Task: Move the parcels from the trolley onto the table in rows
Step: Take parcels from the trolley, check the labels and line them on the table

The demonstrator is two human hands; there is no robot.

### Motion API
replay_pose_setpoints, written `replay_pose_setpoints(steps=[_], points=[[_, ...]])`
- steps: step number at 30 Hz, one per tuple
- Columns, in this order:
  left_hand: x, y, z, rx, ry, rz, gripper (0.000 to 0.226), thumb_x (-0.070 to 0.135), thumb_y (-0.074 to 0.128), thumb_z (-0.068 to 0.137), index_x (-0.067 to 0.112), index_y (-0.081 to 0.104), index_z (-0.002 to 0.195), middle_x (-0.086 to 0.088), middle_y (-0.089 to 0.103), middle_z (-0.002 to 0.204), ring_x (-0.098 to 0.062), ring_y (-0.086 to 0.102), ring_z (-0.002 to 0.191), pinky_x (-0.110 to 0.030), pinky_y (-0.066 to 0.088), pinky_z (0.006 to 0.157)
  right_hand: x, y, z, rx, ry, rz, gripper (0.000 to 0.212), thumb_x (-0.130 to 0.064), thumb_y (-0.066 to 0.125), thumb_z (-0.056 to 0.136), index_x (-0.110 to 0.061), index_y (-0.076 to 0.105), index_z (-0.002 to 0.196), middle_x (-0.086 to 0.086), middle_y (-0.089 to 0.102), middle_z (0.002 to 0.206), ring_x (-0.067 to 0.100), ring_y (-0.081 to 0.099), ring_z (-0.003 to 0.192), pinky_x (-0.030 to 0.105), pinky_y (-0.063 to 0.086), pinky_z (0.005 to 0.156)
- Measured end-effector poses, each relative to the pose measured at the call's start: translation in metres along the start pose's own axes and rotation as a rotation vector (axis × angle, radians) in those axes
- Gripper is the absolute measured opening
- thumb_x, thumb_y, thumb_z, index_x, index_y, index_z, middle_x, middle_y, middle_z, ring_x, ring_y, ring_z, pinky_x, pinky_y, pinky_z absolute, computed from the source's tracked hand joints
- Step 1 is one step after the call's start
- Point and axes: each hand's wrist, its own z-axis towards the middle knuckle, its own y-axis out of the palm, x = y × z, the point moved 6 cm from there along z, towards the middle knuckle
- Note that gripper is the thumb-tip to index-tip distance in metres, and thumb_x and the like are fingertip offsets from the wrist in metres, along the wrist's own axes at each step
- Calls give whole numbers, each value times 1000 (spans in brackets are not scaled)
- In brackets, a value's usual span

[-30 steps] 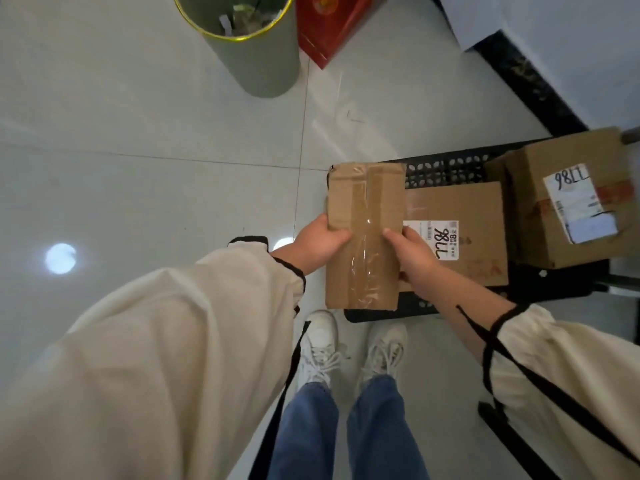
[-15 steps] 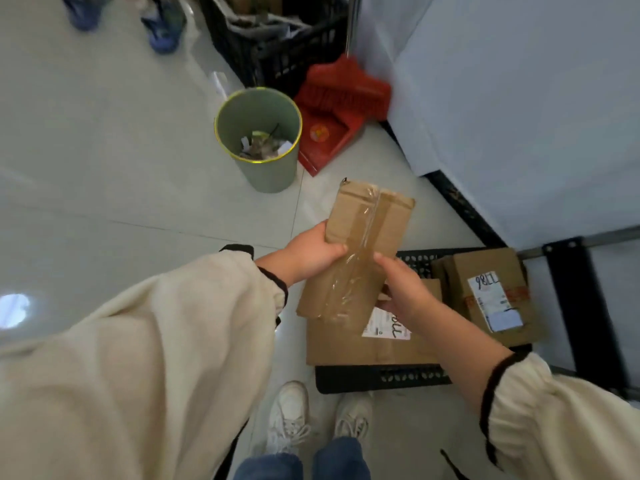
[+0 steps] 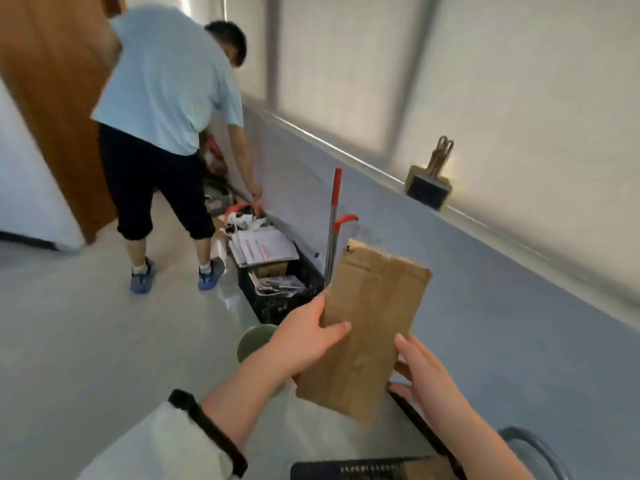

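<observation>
Bending at far left, a person in a pale blue shirt (image 3: pixel 166 81) reaches toward clutter beside a black crate (image 3: pixel 277 303). Nearer, the left hand (image 3: pixel 304 337) has its grip pinched on the brown parcel (image 3: pixel 367 334), thumb across its face. The parcel hangs tilted in the air above the trolley (image 3: pixel 360 469). The right hand (image 3: pixel 426 372) grips its lower right edge, fingers curled behind.
</observation>
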Motion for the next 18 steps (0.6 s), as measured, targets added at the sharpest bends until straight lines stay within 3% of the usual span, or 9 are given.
replay_pose_setpoints(steps=[3, 6, 8, 10, 12, 15, 18], points=[[78, -38, -34, 52, 148, -40, 59, 59, 59, 71, 58, 40, 127, 35, 60, 111, 9, 56, 104, -26, 49, 89, -77, 0, -47, -55, -169, 68, 24, -41, 42, 93, -47, 59, 109, -28, 67, 103, -1, 63, 98, 26, 53, 72], [133, -61, -64, 87, 315, -95, 43, 55, 60, 76, 64, 46, 115, 34, 60, 113, 12, 56, 103, -17, 49, 81, -126, -1, -80, -83, -281, 132, 26, -45, 46, 84, -47, 59, 107, -32, 66, 102, -1, 58, 104, 37, 47, 87], [155, -69, -77, 103, 376, -116, 38, 52, 61, 79, 61, 49, 114, 29, 62, 113, 7, 58, 104, -17, 51, 80, -147, -2, -90, -73, -321, 177, 23, -43, 46, 84, -45, 64, 97, -29, 67, 99, 0, 59, 101, 41, 46, 89], [170, -73, -84, 113, 421, -111, 38, 52, 59, 80, 60, 48, 115, 29, 61, 114, 7, 58, 105, -17, 50, 81, -164, 3, -100, -88, -376, 154, 22, -46, 47, 83, -49, 67, 92, -27, 67, 102, -2, 62, 97, 35, 48, 83], [180, -75, -86, 120, 463, -92, 40, 53, 57, 79, 61, 47, 116, 30, 61, 115, 8, 57, 106, -21, 50, 85, -171, 3, -104, -68, -397, 157, 23, -48, 49, 81, -45, 65, 97, -21, 67, 106, 0, 62, 97, 33, 49, 80], [192, -81, -90, 157, 505, -22, 42, 55, 55, 77, 57, 47, 118, 32, 59, 114, 9, 55, 106, -26, 48, 90, -179, 3, -106, -47, -428, 198, 33, -50, 48, 78, -39, 64, 104, -19, 69, 103, 7, 62, 103, 39, 49, 86], [203, -92, -99, 245, 548, 105, 51, 55, 52, 79, 51, 41, 129, 32, 56, 117, 9, 51, 110, -14, 44, 91, -186, 10, -103, -44, -356, 337, 25, -28, 39, 96, -27, 65, 97, -2, 68, 106, 17, 59, 99, 46, 47, 86]])
